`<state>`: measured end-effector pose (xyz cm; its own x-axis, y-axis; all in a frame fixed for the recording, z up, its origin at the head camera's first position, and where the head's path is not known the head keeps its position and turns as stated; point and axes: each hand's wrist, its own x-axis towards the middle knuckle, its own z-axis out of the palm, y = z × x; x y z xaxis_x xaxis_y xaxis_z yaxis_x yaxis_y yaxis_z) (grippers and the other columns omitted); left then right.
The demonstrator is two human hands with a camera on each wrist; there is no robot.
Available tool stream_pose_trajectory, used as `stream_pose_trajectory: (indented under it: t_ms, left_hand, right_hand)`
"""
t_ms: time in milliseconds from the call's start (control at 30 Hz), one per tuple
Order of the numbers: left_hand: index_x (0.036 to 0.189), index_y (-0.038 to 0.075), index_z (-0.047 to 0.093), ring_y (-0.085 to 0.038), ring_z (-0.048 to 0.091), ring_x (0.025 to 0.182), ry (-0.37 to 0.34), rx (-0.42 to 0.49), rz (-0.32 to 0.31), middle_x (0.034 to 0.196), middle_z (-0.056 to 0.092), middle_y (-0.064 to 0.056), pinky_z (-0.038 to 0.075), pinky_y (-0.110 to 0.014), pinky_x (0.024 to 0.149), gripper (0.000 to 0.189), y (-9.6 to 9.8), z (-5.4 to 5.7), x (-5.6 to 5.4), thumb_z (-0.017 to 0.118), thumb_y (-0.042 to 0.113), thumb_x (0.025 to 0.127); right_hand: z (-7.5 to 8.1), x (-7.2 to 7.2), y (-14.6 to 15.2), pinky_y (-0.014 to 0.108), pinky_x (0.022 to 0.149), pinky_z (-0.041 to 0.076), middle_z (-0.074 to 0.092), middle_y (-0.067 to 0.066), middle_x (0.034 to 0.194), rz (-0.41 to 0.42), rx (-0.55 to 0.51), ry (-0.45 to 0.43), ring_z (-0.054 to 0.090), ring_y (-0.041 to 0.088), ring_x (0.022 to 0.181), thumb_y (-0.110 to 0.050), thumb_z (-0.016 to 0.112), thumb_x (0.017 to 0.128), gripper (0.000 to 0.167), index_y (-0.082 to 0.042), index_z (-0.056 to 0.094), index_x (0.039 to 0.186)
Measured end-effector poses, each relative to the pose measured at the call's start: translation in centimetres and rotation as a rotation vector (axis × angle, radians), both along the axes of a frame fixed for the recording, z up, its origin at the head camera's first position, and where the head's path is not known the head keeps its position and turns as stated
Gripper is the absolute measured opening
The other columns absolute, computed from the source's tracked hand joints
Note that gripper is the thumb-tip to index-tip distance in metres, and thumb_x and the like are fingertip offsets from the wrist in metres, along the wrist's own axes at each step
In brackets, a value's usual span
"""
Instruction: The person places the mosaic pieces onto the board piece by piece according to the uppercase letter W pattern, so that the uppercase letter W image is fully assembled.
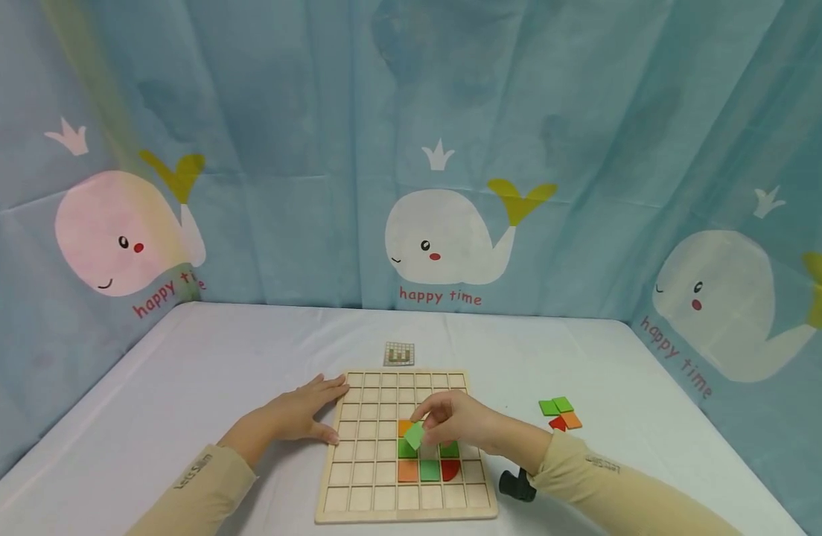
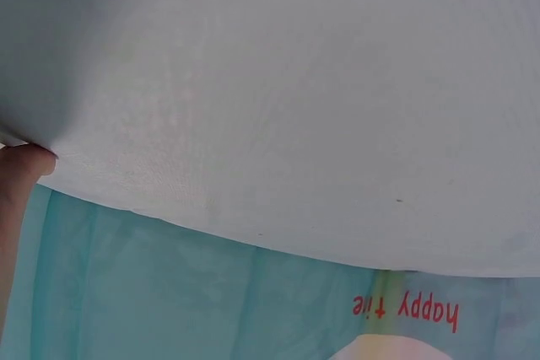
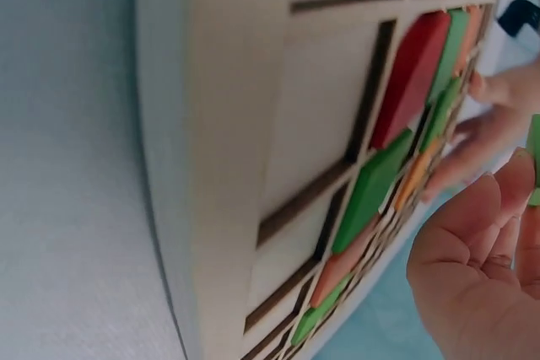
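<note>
My right hand [image 1: 458,420] pinches a green square tile [image 1: 414,436] over the gridded wooden board [image 1: 364,476]; the tile is tilted above the cells. Spread along the board's left edge, my left hand [image 1: 302,411] rests with its fingertips and thumb against the frame. In the board's cells lie an orange tile [image 1: 407,470], a light green tile [image 1: 429,470], a red round-edged tile [image 1: 450,470] and a green tile [image 1: 450,450]. The right hand hides part of the upper cells. The right wrist view shows the pinched tile [image 3: 534,149] at its right border.
Behind the board lies a small card [image 1: 399,354] with a grid pattern. Loose green, orange and red tiles [image 1: 549,408] lie on the white table to the right. A black object [image 1: 517,485] sits beside the board, near the right forearm. A whale-printed curtain [image 1: 284,223] surrounds the table.
</note>
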<state>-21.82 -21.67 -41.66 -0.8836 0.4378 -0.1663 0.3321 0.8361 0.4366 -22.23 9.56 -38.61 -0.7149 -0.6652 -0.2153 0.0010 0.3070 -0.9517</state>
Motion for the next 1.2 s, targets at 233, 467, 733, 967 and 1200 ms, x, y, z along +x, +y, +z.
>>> stream_pose_trajectory:
  t_ms: [233,467,733,967,1200]
  left_hand:
    - [0.149,0.004,0.037,-0.043,0.015,0.144,0.003,0.014,-0.008,0.158,0.025,-0.014,0.021,-0.072,0.103,0.095,0.0,0.2,0.2,0.073,0.052,0.076]
    - [0.15,0.006,0.037,-0.042,0.015,0.144,0.007,0.01,-0.009,0.159,0.024,-0.012,0.022,-0.072,0.103,0.094,0.1,0.4,0.1,0.073,0.053,0.077]
    - [0.149,0.004,0.037,-0.045,0.016,0.143,0.001,0.009,-0.012,0.158,0.025,-0.014,0.022,-0.074,0.101,0.093,0.1,0.4,0.2,0.075,0.05,0.076]
    - [0.149,0.005,0.037,-0.044,0.016,0.143,-0.001,0.004,0.0,0.158,0.025,-0.013,0.022,-0.073,0.102,0.094,0.1,0.5,0.4,0.075,0.05,0.076]
    - [0.149,0.005,0.038,-0.043,0.016,0.143,0.003,0.004,-0.002,0.158,0.025,-0.013,0.022,-0.073,0.102,0.093,0.2,0.5,0.3,0.075,0.05,0.077]
  right_hand:
    - [-0.2,0.2,-0.6,0.024,0.061,0.043,0.058,0.001,0.075,0.007,0.037,-0.016,0.05,0.011,0.064,0.011,0.067,0.083,0.025,0.005,0.065,0.107]
    - [0.2,0.1,-0.4,0.026,0.063,0.048,0.06,0.002,0.075,-0.002,0.059,0.015,0.053,0.012,0.066,0.009,0.068,0.084,0.023,0.002,0.066,0.105]
    - [0.5,0.0,-0.1,0.028,0.067,0.051,0.061,0.002,0.076,-0.003,0.074,0.049,0.056,0.012,0.068,0.007,0.07,0.083,0.021,0.001,0.065,0.103]
    - [0.7,-0.1,1.0,0.026,0.069,0.053,0.062,0.001,0.076,-0.026,0.081,0.074,0.06,0.012,0.071,0.007,0.071,0.082,0.022,0.002,0.066,0.102]
    - [0.3,-0.2,0.6,0.022,0.065,0.048,0.061,-0.001,0.076,0.049,0.051,0.065,0.055,0.011,0.072,0.009,0.07,0.083,0.023,0.006,0.068,0.106]
